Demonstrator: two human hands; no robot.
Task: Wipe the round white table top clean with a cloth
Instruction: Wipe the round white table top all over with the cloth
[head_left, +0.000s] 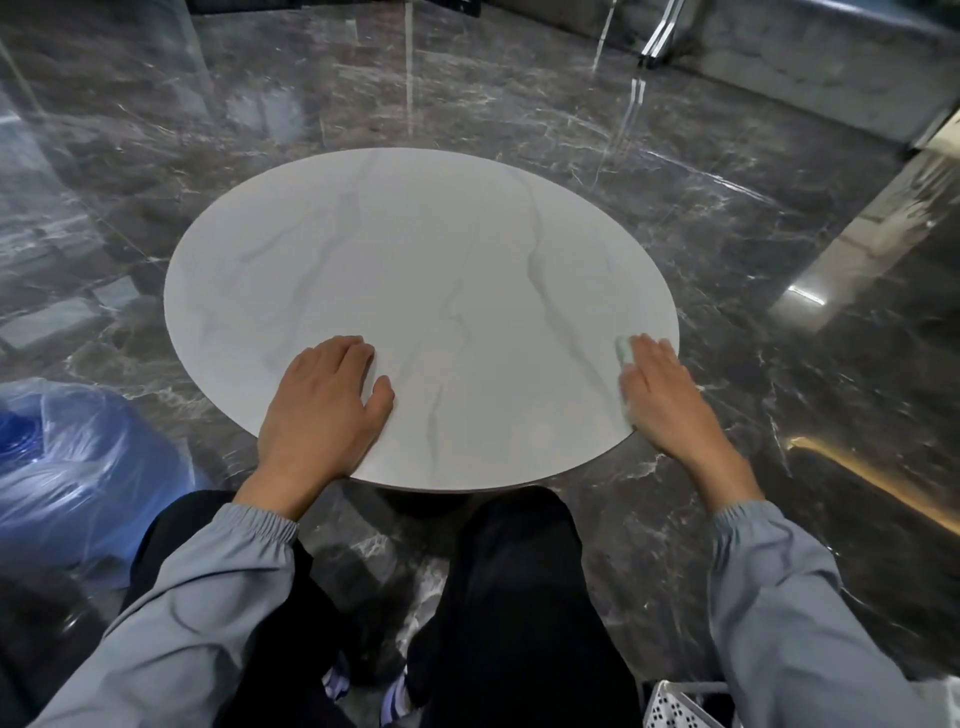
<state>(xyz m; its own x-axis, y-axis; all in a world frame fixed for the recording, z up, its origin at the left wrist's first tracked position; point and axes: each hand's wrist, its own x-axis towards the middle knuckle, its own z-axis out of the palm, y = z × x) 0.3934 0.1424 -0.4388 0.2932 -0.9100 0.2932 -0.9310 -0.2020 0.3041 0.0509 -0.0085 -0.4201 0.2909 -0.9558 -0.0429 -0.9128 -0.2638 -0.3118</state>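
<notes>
Cloth (623, 349) is at the right rim of the worktop (426, 270), pinned under the right hand (662, 395). Only a pale green strip shows past the fingers (649, 349), plus a bit by the thumb side. Those fingers lie straight and close together, pressing down flat. It's a press, not a pinch, which spreads the load over the cloth for wiping. The heel of the hand hangs just off the rim, so my guess is an edge pass.

Left hand (324, 400) is on the near-left part of the worktop, palm down, fingers (348, 349) together and slightly bent, thumb out, holding nothing. Likely bracing the body or steadying the top against the wipe push.

Worktop itself: grey veins in the white, and I can't tell dirt from pattern. Nothing stands on it.

Around it:
- Glossy dark marble floor (519, 104).
- Blue plastic-wrapped bundle (67, 467) on the floor near left, apart from the worktop.
- White perforated basket (675, 709) at bottom right, by the right sleeve.
- Knees (514, 545) tucked close under the near rim.

Main limit is reach. The far half is well apart from both hands, so it probably calls for leaning in.
</notes>
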